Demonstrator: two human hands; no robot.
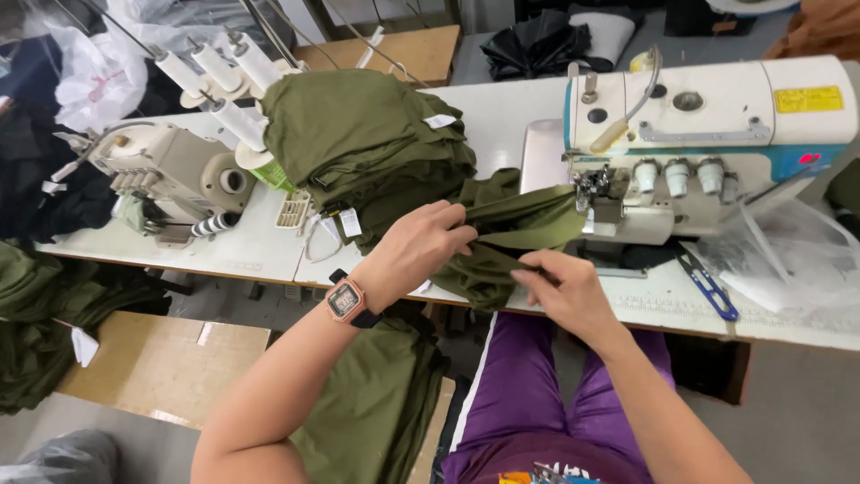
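Left hand, w/ a watch on the wrist, grips a fold of the olive cloth; fingers curl tight around the fabric, thumb side up. Right hand pinches the cloth's lower edge just in front of the table rim, fingers narrow, tips closed on the fabric. Cloth runs from both hands up and right to the presser foot of the white serger, where its far end sits under the needle area. Part of it hangs over the table edge btwn the hands.

Behind the left hand: a pile of the same olive pieces, stacked on the table, tags showing. Left of that, a 2nd machine, beige, w/ white thread cones above it. Blue snips lie on the table right of the right hand, near a clear plastic bag. More olive cloth hangs below the table by the person's purple trousers, and another heap lies far left beside a wooden bench.
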